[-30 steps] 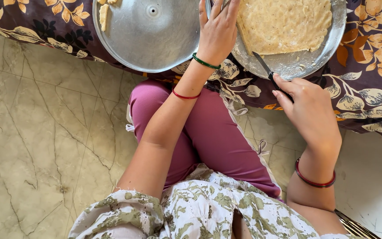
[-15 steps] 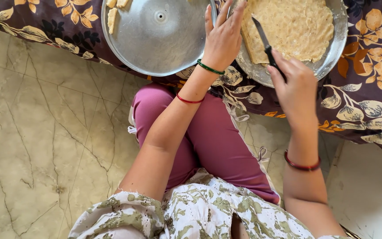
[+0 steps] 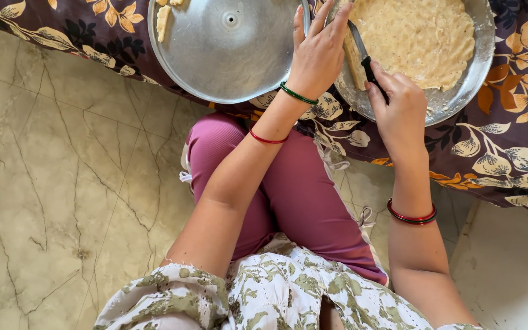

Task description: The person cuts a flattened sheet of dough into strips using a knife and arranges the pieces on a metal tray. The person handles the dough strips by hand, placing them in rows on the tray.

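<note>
Our right hand [image 3: 398, 101] grips the knife [image 3: 362, 52], blade pointing away along the flat dough's [image 3: 417, 40] left edge; left hand [image 3: 319, 52] rests open beside it.

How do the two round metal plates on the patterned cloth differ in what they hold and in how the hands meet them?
The right plate holds a wide flat sheet of dough; the left plate is nearly bare, with only small dough pieces at its far edge. The right hand holds a knife over the right plate; the left hand rests where the two rims meet. Both are round, silvery and lie on the cloth.
</note>
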